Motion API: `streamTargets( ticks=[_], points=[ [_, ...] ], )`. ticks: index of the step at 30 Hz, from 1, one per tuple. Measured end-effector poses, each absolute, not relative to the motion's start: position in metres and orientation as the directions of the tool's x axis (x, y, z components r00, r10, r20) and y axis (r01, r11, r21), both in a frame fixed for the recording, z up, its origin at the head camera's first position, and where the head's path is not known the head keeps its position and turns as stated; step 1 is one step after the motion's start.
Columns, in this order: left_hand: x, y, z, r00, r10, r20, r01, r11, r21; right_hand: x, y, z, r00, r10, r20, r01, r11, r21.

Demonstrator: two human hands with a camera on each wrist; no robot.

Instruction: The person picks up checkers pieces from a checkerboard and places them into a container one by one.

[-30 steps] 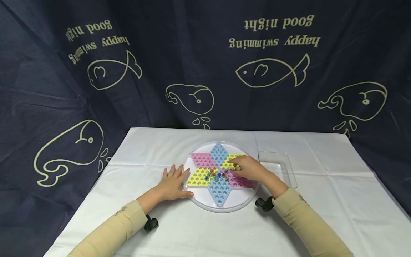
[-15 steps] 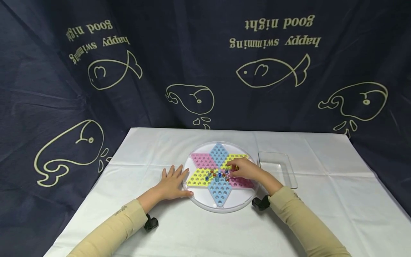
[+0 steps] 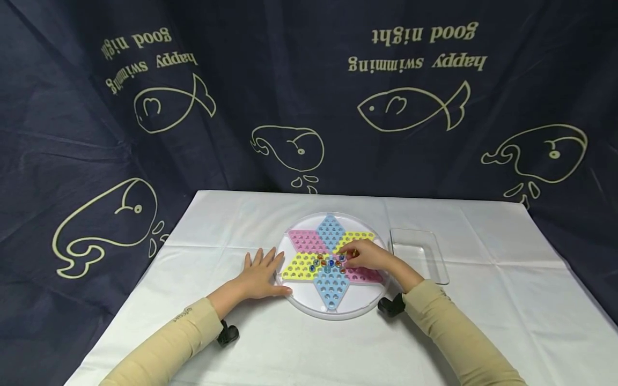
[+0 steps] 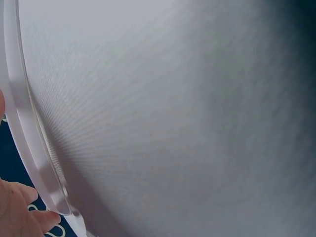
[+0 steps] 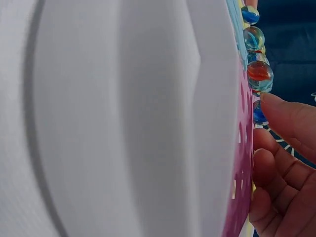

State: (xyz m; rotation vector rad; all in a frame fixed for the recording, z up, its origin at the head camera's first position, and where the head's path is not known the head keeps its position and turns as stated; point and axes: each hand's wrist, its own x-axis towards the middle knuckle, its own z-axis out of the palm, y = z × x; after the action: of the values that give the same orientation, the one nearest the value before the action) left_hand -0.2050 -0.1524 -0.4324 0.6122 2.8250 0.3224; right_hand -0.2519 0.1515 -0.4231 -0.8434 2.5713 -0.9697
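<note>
A round white Chinese checkers board (image 3: pixel 301 297) carries a six-pointed star in blue, yellow and pink. Several glass marbles (image 3: pixel 323 263) sit clustered around its centre. My right hand (image 3: pixel 367 254) leans in over the right side of the star, thumb and index finger around a blue marble (image 5: pixel 258 114) at the cluster's edge. In the right wrist view, the other fingers curl down by the pink section (image 5: pixel 243 163), and a red-streaked marble (image 5: pixel 260 71) stands just beyond the thumb. Fingers spread, my left hand (image 3: pixel 258 279) rests flat on the cloth, fingertips and thumb at the board's left rim.
A clear plastic tray (image 3: pixel 436 257) stands on the white tablecloth (image 3: pixel 299 354) just right of the board. Behind the table hangs a dark blue curtain (image 3: pixel 289 64) with fish and whale drawings.
My right hand has shifted left and slightly down, from the yellow section to the marbles near the centre, its fingers drawing closer together. The left hand stays put.
</note>
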Motion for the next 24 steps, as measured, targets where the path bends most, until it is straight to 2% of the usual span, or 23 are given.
streamTargets(
  ticks=[8,16,24],
  points=[
    [-0.2058,-0.1523,-0.4324,-0.884,0.427,-0.188,0.37,0.887,0.275,-0.2537,0.1512,-0.4219,-0.806,-0.584,-0.091,-0.337,0.58,-0.742],
    [-0.2082,-0.1545,-0.4345,-0.887,0.422,-0.188,0.362,0.887,0.287,-0.2544,0.1458,-0.4233,-0.817,-0.57,-0.093,-0.365,0.634,-0.682],
    [-0.2108,-0.1583,-0.4343,-0.887,0.425,-0.182,0.361,0.883,0.3,-0.256,0.1452,-0.4274,-0.838,-0.539,-0.081,-0.336,0.628,-0.702]
  ],
)
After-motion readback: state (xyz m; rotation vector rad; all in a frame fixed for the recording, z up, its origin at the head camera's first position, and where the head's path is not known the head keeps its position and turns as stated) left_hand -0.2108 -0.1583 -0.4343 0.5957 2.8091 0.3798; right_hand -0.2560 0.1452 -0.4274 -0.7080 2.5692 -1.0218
